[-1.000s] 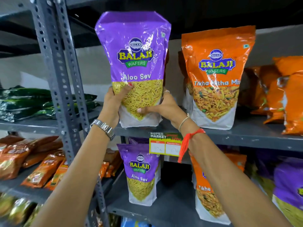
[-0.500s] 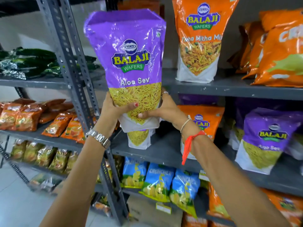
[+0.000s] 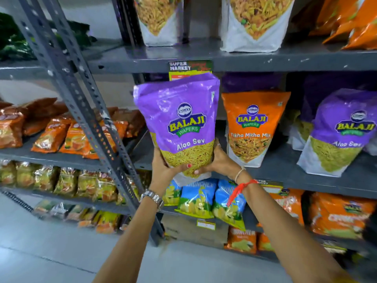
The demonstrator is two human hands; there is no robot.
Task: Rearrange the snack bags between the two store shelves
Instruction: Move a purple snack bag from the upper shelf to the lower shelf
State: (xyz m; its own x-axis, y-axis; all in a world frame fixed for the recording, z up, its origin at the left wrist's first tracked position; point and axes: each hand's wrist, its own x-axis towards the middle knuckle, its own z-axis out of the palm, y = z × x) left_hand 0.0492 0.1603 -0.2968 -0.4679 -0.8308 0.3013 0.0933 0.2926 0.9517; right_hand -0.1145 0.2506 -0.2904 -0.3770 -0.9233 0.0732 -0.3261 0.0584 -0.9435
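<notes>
Head view shows both hands clasped round the bottom of a purple Aloo Sev bag [image 3: 179, 127], held upright in the air in front of the middle shelf [image 3: 306, 174]. The left hand [image 3: 163, 166] cups its lower left corner, thumb across the front; the right hand [image 3: 219, 162] wraps the lower right side, fingers curled behind. To its right on that shelf stand an orange Tikha Mitha Mix bag [image 3: 253, 127] and another purple Aloo Sev bag [image 3: 338, 133]. I judge the move to be in mid-course: the bag is not yet set down, its base hanging just over the shelf's near edge at the left end, where a free spot seems to lie. How many bags remain to move cannot be told. Bags on the upper shelf [image 3: 244, 62] are cut off at the top, the price label [image 3: 189, 68] is half covered, and the far right is blurred.
</notes>
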